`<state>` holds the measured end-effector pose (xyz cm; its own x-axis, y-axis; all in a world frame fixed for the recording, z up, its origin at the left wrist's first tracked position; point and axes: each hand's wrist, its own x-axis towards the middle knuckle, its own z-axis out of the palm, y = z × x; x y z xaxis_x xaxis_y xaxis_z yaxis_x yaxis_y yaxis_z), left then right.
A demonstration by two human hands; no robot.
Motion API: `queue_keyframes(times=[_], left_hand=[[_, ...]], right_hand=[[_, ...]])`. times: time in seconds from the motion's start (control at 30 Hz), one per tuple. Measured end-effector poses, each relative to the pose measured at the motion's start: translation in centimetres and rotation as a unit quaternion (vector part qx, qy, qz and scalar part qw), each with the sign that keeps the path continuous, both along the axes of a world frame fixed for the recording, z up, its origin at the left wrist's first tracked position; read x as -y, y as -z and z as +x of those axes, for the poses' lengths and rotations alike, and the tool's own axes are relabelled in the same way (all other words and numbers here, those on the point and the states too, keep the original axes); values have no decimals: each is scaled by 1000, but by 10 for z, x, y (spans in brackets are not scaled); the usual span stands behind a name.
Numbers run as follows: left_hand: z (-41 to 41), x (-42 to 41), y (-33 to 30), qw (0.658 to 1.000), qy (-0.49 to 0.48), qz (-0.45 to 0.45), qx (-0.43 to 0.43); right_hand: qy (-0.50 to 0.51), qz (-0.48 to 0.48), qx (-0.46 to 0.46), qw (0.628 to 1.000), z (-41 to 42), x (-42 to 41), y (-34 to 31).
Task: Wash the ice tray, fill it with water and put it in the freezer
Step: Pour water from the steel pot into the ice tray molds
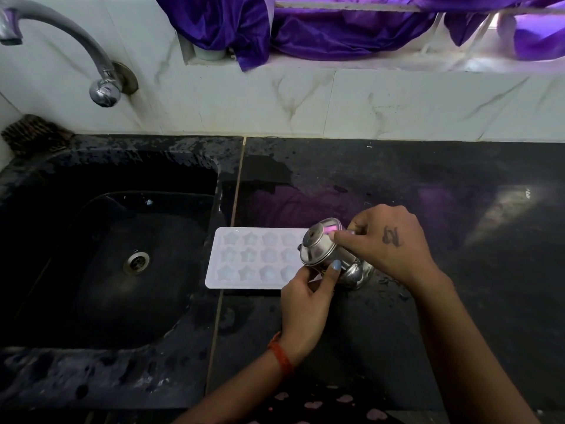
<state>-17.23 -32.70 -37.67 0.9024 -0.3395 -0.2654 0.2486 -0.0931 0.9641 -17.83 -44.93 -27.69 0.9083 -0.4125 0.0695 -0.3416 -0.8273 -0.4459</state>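
Tipping a small steel pot (333,258) over the ice tray (253,258), both my hands clasp it: left hand (305,289) pinching the neck, right hand (388,243) steadying the body, likely to pour into the star cells. Tray lies flat on wet black counter (428,191), just beside the sink (107,240); tap (61,35) on marble wall, purple cloth (336,29) at the window.

1. Counter (458,179) right of and behind the ice tray (244,258): bare, wet, open for a hand.
2. Both hands and a steel pot (324,249) cover the tray's right end.
3. Tap (61,29) overhangs the sink (91,270); brush (33,133) at its back-left corner.
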Motion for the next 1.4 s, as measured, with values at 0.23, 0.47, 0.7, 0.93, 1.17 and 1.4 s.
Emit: queue_keyframes(times=[0.23, 0.47, 0.7, 0.93, 1.17, 1.4], left_hand=[[-1, 1, -1, 999, 4, -18, -32], [-2, 3, -2, 1000, 7, -9, -17], [-3, 6, -6, 996, 18, 51, 66], [-4, 12, -7, 993, 33, 55, 101], [-9, 19, -7, 996, 59, 30, 54], [-13, 27, 3, 999, 41, -18, 12]], right_hand=[[-6, -9, -2, 1000, 0, 1, 0], [-11, -3, 6, 1000, -1, 6, 2], [1, 114, 12, 993, -10, 20, 3], [25, 146, 32, 988, -19, 31, 6], [25, 80, 14, 996, -21, 30, -1], [20, 18, 0, 1000, -20, 29, -1]])
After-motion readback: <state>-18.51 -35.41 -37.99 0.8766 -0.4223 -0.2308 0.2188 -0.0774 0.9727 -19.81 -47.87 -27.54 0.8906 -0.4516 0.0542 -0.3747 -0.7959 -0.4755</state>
